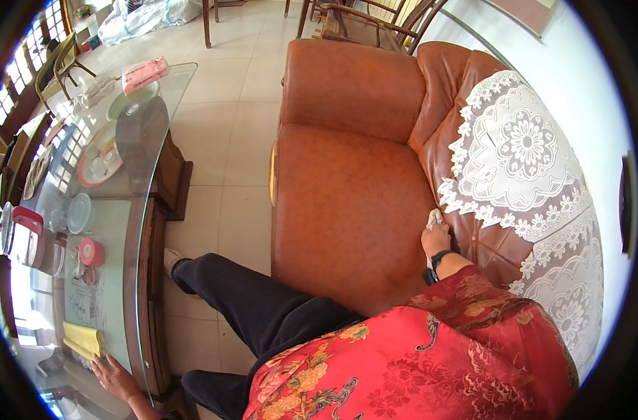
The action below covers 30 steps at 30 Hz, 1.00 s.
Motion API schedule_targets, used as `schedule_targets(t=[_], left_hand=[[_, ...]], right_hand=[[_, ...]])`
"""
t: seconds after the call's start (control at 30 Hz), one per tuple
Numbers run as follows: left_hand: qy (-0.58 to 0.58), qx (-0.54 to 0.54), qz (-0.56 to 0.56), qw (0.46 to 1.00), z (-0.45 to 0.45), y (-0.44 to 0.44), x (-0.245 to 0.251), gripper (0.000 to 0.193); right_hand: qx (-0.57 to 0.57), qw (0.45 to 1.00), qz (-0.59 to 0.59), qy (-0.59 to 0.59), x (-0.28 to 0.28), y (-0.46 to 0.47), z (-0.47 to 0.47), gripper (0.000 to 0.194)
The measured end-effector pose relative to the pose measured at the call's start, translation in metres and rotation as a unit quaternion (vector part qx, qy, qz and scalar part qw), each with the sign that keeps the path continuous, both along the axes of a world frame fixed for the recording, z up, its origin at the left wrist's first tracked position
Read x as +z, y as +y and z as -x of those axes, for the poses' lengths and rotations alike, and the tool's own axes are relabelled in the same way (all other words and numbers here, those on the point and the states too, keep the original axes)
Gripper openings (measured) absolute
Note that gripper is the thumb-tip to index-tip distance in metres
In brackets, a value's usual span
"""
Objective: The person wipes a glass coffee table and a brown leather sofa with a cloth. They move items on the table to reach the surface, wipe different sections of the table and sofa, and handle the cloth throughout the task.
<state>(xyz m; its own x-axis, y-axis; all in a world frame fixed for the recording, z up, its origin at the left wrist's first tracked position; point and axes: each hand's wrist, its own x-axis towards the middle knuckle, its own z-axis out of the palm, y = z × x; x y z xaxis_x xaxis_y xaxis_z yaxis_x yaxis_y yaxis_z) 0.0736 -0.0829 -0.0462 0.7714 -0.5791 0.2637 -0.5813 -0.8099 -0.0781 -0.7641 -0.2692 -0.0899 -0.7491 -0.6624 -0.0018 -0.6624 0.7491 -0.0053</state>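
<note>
My right hand (pixel 435 240) is closed around a crumpled whitish cloth (pixel 434 218). It presses into the crease between the brown leather sofa seat (pixel 345 210) and the tufted backrest (pixel 473 239). My left hand (pixel 114 377) rests on the glass tabletop (pixel 120 294), fingers apart. Its fingertips are by the lower edge of a folded yellow cloth (pixel 82 340); whether they touch it I cannot tell. White lace covers (pixel 529 139) drape over the backrest above my right hand.
On the glass table are a pink roll of tape (pixel 92 252), scissors (pixel 89 275), a clear lid (pixel 79 213), a round tray (pixel 95 176) and a pink tissue pack (pixel 145 74). The sofa's padded armrest (pixel 353 86) stands ahead. Beyond it is a wooden chair (pixel 361 31).
</note>
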Motion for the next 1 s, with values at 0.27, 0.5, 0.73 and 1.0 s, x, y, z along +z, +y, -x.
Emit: schedule_targets(t=[0.27,0.5,0.73,1.0], left_hand=[[0.013,0.004,0.014,1.000,0.007,-0.002,0.006,0.050],[-0.003,-0.006,0.020,1.000,-0.002,0.001,-0.001,0.050],[-0.009,-0.017,0.021,1.000,-0.012,0.006,-0.008,0.052],[-0.018,-0.027,0.013,0.999,-0.027,0.012,-0.018,0.055]], right_hand=[[0.276,0.948,0.161,-0.011,0.016,-0.138,-0.137,0.030],[0.535,0.827,0.171,-0.007,0.026,-0.131,-0.252,0.025],[0.818,0.570,0.073,-0.029,0.014,-0.073,-0.310,0.010],[0.458,0.841,0.222,-0.184,0.036,-0.192,-0.232,0.034]])
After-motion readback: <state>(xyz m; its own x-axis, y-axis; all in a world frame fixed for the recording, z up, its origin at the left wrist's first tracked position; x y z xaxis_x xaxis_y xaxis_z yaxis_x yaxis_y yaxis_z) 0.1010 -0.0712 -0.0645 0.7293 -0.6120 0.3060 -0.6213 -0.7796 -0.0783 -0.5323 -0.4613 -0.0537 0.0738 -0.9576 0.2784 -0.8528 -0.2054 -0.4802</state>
